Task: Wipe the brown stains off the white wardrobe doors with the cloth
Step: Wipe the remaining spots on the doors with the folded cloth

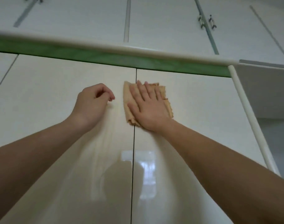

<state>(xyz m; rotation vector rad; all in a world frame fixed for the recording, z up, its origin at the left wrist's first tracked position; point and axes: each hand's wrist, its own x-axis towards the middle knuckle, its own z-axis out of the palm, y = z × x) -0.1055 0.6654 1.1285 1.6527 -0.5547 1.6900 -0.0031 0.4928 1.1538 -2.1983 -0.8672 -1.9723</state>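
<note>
Cloth (127,101), tan and folded into a rough rectangle, lies flat against the white wardrobe doors, straddling the dark seam (134,151) between the left door (49,113) and the right door (202,120). Most of it sits on the right door. The right hand (148,107) is spread on top of it, fingers straight and close together, pointing toward 12 o'clock, with the palm pressing the cloth to the surface. Cloth edges show past this hand at 9 o'clock, at 3 o'clock and just beyond the fingertips at 12 o'clock.

The left hand (92,99) is at 9 o'clock from the cloth, near it but apart, over the left door. Its fingers are loosely curled with the thumb close to the fingertips, and it has hold of nothing; whether the fingertips touch the door cannot be told. A small dark fleck (107,104) shows on the door just beside this hand at its 4 o'clock.

At 12 o'clock from both hands a green strip (105,57) runs across above the doors, with a white rounded rail (122,48) over it. The glossy doors reflect both forearms.
</note>
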